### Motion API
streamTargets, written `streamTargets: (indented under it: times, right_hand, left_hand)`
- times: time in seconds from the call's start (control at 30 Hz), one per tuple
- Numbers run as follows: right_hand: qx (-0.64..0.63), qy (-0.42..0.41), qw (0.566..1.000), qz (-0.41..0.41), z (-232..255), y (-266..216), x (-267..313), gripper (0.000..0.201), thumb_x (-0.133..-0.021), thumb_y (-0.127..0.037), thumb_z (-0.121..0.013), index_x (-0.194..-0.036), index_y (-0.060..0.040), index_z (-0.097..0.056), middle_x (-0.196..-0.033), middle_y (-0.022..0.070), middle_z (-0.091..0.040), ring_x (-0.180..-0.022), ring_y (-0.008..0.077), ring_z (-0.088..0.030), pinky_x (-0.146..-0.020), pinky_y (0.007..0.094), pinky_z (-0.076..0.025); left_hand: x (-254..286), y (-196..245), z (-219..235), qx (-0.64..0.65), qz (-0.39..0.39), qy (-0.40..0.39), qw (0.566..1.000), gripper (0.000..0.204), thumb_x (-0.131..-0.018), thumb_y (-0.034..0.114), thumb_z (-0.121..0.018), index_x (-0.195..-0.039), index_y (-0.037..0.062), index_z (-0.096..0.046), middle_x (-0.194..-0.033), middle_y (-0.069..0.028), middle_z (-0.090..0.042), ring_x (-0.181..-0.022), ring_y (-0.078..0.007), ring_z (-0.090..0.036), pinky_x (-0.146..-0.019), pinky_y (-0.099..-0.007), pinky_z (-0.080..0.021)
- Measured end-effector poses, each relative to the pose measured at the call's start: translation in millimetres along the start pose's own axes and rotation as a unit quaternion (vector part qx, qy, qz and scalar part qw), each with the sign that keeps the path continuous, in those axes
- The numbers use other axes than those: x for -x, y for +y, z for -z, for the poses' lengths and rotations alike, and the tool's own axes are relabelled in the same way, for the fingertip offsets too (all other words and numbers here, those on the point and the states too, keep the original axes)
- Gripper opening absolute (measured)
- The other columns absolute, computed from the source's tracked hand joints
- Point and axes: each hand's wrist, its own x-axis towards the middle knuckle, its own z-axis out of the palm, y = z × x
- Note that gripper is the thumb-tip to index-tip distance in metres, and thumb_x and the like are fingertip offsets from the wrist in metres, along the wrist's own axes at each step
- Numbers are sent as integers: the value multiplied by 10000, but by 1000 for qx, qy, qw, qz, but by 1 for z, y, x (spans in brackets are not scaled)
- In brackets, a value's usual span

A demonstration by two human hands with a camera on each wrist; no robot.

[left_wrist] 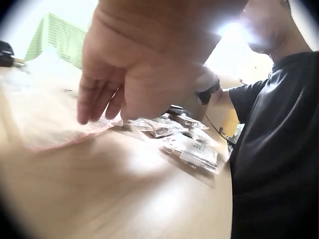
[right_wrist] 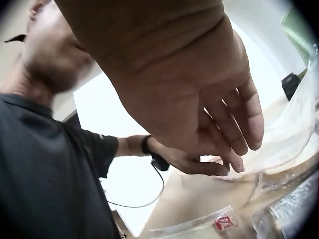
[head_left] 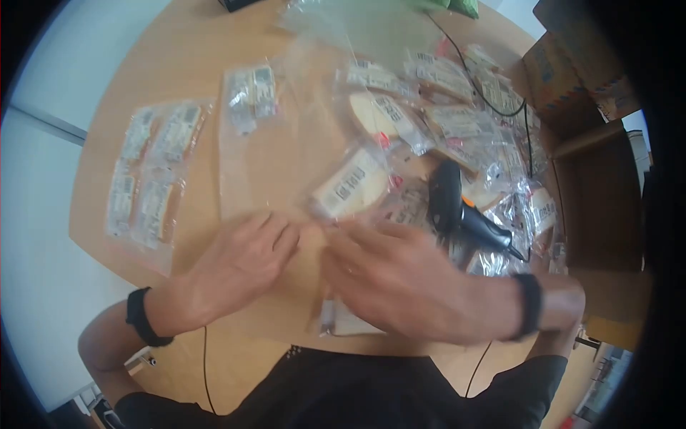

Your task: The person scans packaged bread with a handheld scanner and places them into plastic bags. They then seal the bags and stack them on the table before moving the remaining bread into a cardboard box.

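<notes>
A large clear plastic bag is spread over the table, its near edge under both hands. My left hand pinches that edge, with fingers bent downward. Close beside it, the fingertips of my right hand meet at the bag's edge, blurred in the head view. In the right wrist view, the outer fingers of the right hand hang loosely apart. A small packet with a label shows at the bag's far end. Just beyond the right hand lies a labelled packet with pale contents.
Several more labelled packets are heaped at the right, with a black handheld scanner on them. A bag of packets lies at the left. An open cardboard box stands at the right edge. A black cable crosses the heap.
</notes>
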Motion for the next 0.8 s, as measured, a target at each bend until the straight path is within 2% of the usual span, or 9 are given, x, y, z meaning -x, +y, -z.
streamTargets:
  times: [0.07, 0.13, 0.23, 0.3, 0.33, 0.47, 0.57, 0.63, 0.8]
  right_hand:
    - [-37, 22, 997, -68, 46, -1, 45, 263, -809, -187, -740, -1008, -24, -684, -967, 109, -661, -797, 241, -659, -685, 321, -537]
    - [-14, 40, 992, -115, 58, 5, 77, 272, -811, -187, -759, -1003, -13, -674, -985, 104, -658, -824, 236, -656, -683, 323, -537]
    - [-6, 15, 983, -185, 52, 9, 101, 413, -813, -246, -822, -1105, 0, -664, -1030, 107, -644, -877, 263, -641, -734, 376, -552]
    - [90, 24, 955, -280, 44, 15, 106, 499, -841, -273, -844, -1195, 8, -634, -1075, 118, -640, -919, 296, -641, -792, 417, -552]
    - [80, -4, 943, -323, 39, 21, 110, 737, -752, -151, -894, -1385, 7, -552, -1170, 167, -674, -1044, 367, -650, -890, 471, -541]
    - [-30, -8, 943, -331, 12, 50, 111, 999, -742, -118, -873, -1593, 12, -365, -1236, 188, -654, -1076, 384, -644, -934, 474, -536]
    - [-28, 29, 950, -310, -2, 60, 106, 1015, -737, -51, -834, -1612, 22, -325, -1256, 205, -628, -1105, 391, -632, -953, 468, -537]
    - [-26, 25, 951, -307, -4, 62, 102, 1040, -743, -61, -835, -1623, 35, -288, -1249, 208, -620, -1112, 396, -629, -958, 466, -543]
    - [-42, 39, 957, -285, -8, 70, 101, 1092, -735, -64, -824, -1645, 35, -229, -1302, 237, -607, -1154, 419, -620, -995, 465, -552]
  left_hand:
    - [-8, 13, 8, 24, 3, 10, 1000, 555, -914, 360, -759, -1211, -96, -650, -1175, -195, -618, -1161, -352, -600, -1018, -448, -504]
    - [-19, 31, 8, 143, -60, 118, 981, 649, -876, 411, -791, -1255, -86, -617, -1062, -157, -578, -1032, -314, -595, -930, -439, -499]
    - [-32, 62, 1, 194, -26, 58, 979, 726, -860, 439, -803, -1311, -81, -572, -1066, -151, -567, -994, -307, -584, -878, -437, -498]
    - [-38, 69, 0, 166, -20, 35, 985, 736, -864, 447, -801, -1330, -68, -558, -1082, -150, -562, -1002, -305, -581, -859, -433, -498]
    - [-40, 71, 0, 137, -14, 10, 990, 746, -868, 455, -798, -1348, -56, -544, -1097, -149, -558, -1010, -303, -579, -841, -429, -499]
    - [-43, 63, -9, 225, -29, -5, 974, 735, -844, 473, -816, -1323, -30, -575, -1118, -147, -556, -1038, -300, -575, -838, -425, -496]
    - [-40, 70, 4, 258, -2, -68, 964, 684, -867, 493, -791, -1285, -13, -597, -1161, -148, -577, -1056, -311, -586, -846, -430, -498]
    - [-35, 90, 15, 156, -71, 1, 985, 675, -908, 476, -749, -1352, -7, -593, -1382, -200, -572, -1251, -386, -574, -968, -474, -503]
    - [-21, 99, -11, 26, -156, -29, 987, 695, -942, 418, -694, -1507, 47, -532, -1644, -210, -410, -1506, -450, -392, -1160, -578, -392]
